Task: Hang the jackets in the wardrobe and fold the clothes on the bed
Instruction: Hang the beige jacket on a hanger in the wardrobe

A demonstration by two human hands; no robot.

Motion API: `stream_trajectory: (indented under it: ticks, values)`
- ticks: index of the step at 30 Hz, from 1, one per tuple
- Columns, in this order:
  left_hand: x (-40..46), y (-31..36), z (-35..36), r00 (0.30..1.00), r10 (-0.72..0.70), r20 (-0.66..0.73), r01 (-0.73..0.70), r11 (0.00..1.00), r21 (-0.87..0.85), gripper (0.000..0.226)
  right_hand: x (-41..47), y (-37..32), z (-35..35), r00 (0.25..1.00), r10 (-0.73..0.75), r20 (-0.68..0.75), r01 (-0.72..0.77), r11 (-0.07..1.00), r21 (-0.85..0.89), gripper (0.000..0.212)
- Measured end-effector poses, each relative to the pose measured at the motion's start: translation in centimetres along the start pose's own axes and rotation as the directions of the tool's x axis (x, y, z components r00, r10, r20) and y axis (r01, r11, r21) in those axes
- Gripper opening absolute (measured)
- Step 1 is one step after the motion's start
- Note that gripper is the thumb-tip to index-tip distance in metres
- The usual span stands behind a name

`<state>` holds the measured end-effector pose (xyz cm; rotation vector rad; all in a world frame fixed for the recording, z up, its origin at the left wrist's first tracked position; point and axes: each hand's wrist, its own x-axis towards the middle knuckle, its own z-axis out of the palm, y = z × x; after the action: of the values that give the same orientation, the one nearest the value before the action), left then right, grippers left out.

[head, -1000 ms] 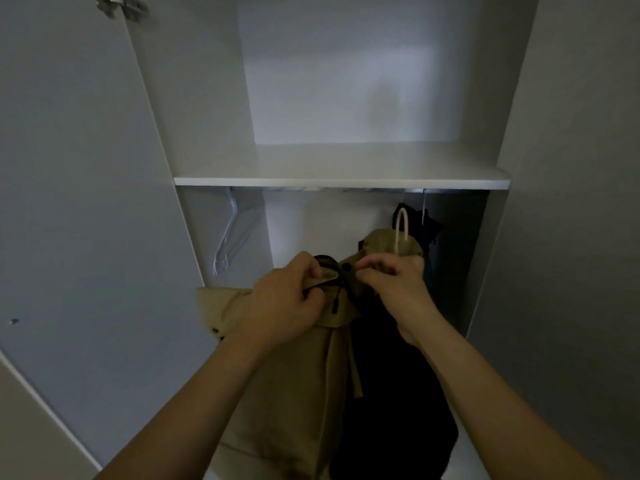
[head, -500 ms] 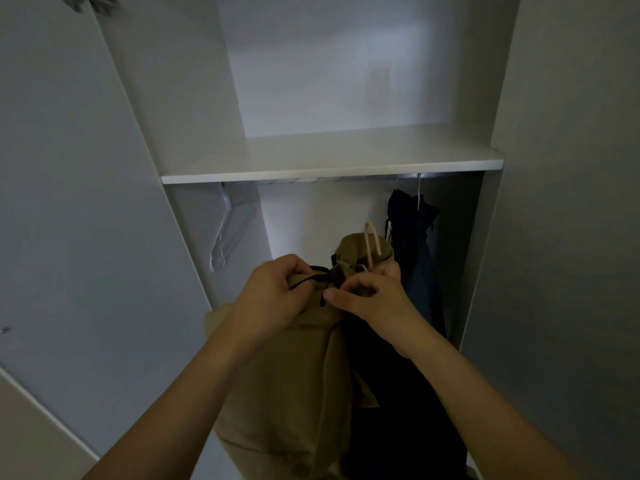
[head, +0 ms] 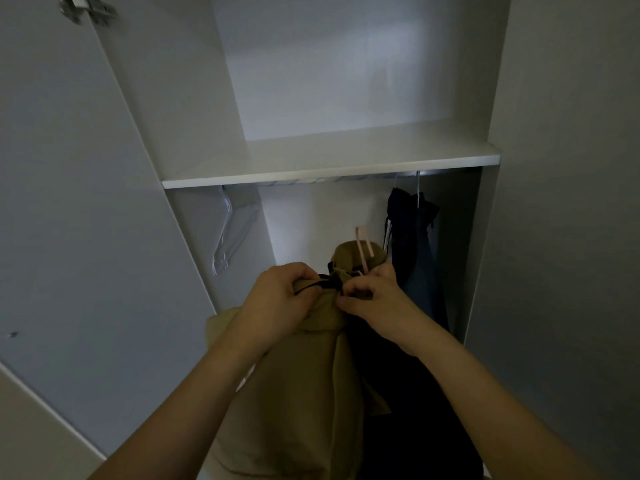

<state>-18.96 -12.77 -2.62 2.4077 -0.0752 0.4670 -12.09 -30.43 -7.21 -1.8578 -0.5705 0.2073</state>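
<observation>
My left hand [head: 277, 303] is curled round the tan collar of the khaki jacket [head: 294, 393], gripping cloth and the dark cord at the neck, much as it did half a second ago. My right hand [head: 372, 296] pinches the collar's other side with thumb and fingertips, just below the pink hanger hook [head: 363, 249], whose two thin strips stick up out of the jacket's neck. A second ago that hook looked pale and upright above my right knuckles; now it leans a little to the left and my right hand sits lower and closer to my left, the two almost touching at the collar. The jacket hangs down between my forearms in front of the open wardrobe [head: 346, 98], its dark lining showing on the right side. It is not on the rail; the hook is well below the shelf [head: 329, 168]. Under the shelf on the right a dark garment [head: 412, 237] hangs where it was before, and at the left a few clear empty hangers [head: 228, 237] hang against the side wall, unchanged.
</observation>
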Motion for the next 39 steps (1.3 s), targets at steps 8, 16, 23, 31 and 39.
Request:
stream_trajectory:
  ticks: [8,16,23,31,39]
  values:
    - [-1.2,0.9,-0.6,0.991,-0.034,0.131,0.066,0.966,-0.249,0.016,1.5,1.3,-1.7,0.993,-0.106,-0.051,0.089,0.959,-0.271,0.028]
    - [-2.7,-0.4,-3.2,0.954,-0.142,0.263,0.146,0.989,0.005,0.015,2.4,-0.5,-2.6,0.959,-0.268,-0.096,0.186,0.844,-0.503,0.017]
    - [-0.5,0.2,3.4,0.983,-0.029,0.182,-0.013,0.974,0.227,0.024,2.5,-1.3,-1.8,0.931,-0.358,-0.076,0.251,0.776,-0.578,0.014]
    - [-4.0,-0.2,-1.8,0.870,0.064,0.489,-0.042,0.998,-0.056,0.033,3.9,0.0,-7.1,0.924,-0.374,-0.075,0.181,0.603,-0.777,0.018]
    - [-0.6,0.4,2.0,0.947,-0.153,0.284,0.158,0.987,0.006,0.036,4.9,-2.5,-4.2,0.914,-0.405,-0.043,0.262,0.666,-0.698,0.012]
